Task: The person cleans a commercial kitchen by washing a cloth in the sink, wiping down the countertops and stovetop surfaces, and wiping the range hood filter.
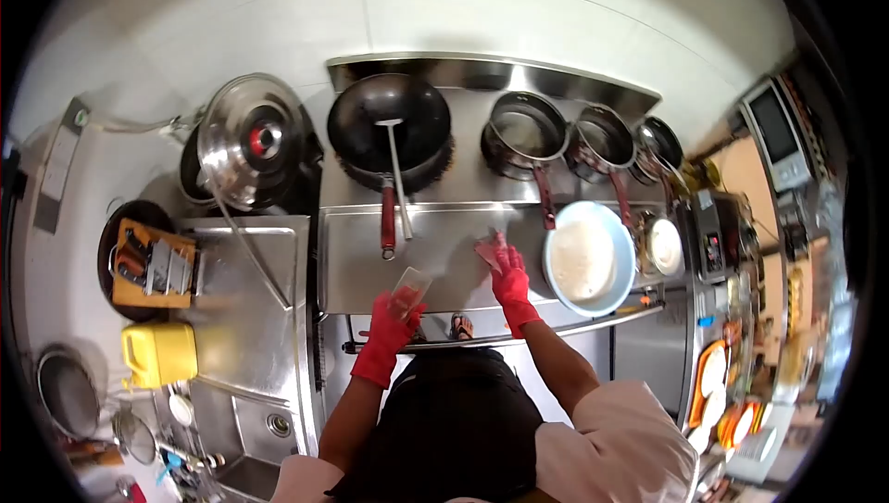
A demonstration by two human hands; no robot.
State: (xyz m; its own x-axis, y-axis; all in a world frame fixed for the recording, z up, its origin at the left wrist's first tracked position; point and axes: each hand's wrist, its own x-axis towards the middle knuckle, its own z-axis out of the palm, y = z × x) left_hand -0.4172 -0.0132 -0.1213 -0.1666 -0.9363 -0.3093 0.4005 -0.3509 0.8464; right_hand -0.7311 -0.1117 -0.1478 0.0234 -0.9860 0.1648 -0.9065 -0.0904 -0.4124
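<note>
Both my hands wear red rubber gloves. My left hand (395, 322) is closed around a small clear plastic container (410, 288), held over the front edge of the steel counter (444, 271). Further right, my right hand (509, 276) reaches over the counter with its fingers extended toward the steel surface. A pinkish patch (485, 251) shows beside those fingertips; I cannot tell whether it is a cloth or a reflection. Close by on the right sits a light blue basin (548, 267) with whitish, foamy contents.
A black wok (370, 123) with a ladle (398, 165) stands at the back. Several saucepans (526, 132) line the right, their handles pointing forward. On the left are a lidded pot (243, 151), a knife block (153, 267), a yellow jug (167, 355) and a sink (245, 424).
</note>
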